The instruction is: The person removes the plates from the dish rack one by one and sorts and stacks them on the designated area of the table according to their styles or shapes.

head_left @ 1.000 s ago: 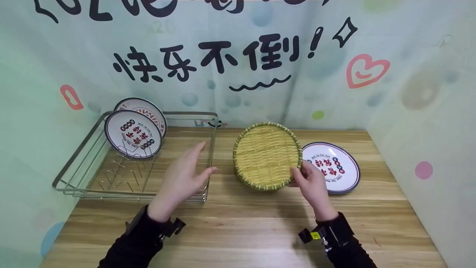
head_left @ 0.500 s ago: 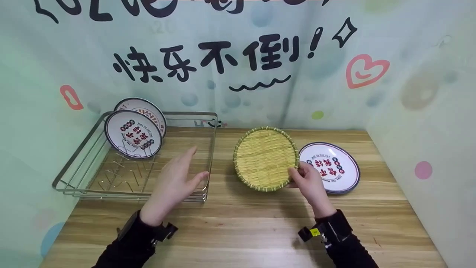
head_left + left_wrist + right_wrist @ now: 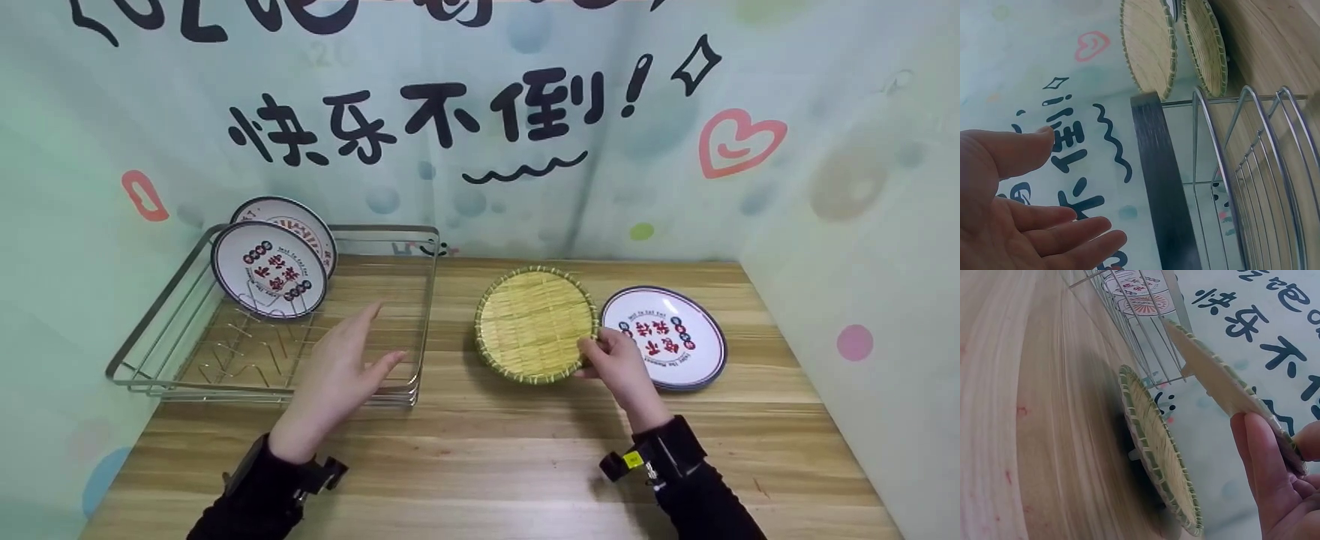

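Note:
My right hand (image 3: 619, 367) pinches the right edge of a round woven bamboo tray (image 3: 534, 322), thumb on top and fingers beneath. In the right wrist view this tray hangs tilted above a second bamboo tray (image 3: 1157, 450), which sits low over the wooden table. From the head the held tray hides most of the lower one. My left hand (image 3: 330, 382) hovers over the front right corner of a metal wire dish rack (image 3: 431, 300), thumb spread from the fingers, holding nothing. Both bamboo trays also show beyond the rack in the left wrist view.
Two printed plates (image 3: 270, 270) stand upright at the rack's back left, one behind the other. An oval plate (image 3: 679, 341) with a blue rim lies on the table (image 3: 480, 465) right of the trays. A printed curtain (image 3: 510, 210) closes off the back.
My right hand has brought the held bamboo tray lower toward the table. The left hand has drawn away to the left and a little toward me, staying empty.

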A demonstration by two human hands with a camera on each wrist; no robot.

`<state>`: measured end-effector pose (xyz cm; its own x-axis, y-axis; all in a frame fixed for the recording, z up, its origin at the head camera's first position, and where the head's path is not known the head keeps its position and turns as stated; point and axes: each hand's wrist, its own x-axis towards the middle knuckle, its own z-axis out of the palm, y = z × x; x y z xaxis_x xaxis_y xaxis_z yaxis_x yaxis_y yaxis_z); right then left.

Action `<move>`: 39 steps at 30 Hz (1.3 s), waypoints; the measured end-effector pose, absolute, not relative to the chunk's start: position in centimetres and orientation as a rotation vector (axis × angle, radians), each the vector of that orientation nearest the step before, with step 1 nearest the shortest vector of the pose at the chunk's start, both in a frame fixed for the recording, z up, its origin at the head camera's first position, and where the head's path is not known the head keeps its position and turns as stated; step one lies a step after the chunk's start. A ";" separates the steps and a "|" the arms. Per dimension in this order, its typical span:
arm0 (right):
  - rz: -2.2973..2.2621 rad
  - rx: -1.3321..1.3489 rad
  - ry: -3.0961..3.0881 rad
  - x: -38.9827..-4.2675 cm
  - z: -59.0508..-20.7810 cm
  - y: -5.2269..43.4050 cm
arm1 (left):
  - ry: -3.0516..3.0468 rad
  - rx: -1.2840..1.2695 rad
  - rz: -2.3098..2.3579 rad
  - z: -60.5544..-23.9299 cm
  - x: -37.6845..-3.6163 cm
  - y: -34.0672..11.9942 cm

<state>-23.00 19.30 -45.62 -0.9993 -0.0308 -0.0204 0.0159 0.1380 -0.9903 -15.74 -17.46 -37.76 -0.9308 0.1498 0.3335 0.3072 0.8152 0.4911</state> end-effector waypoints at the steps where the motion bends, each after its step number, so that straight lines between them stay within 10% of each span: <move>1: -2.039 -0.010 2.335 -23.1 -45.7 19.3 | -2.721 -0.343 -0.799 -37.8 -15.7 -17.6; 39: -2.015 0.168 2.142 -25.1 -48.5 18.9 | -2.747 -0.173 -0.871 -38.7 -15.2 -21.6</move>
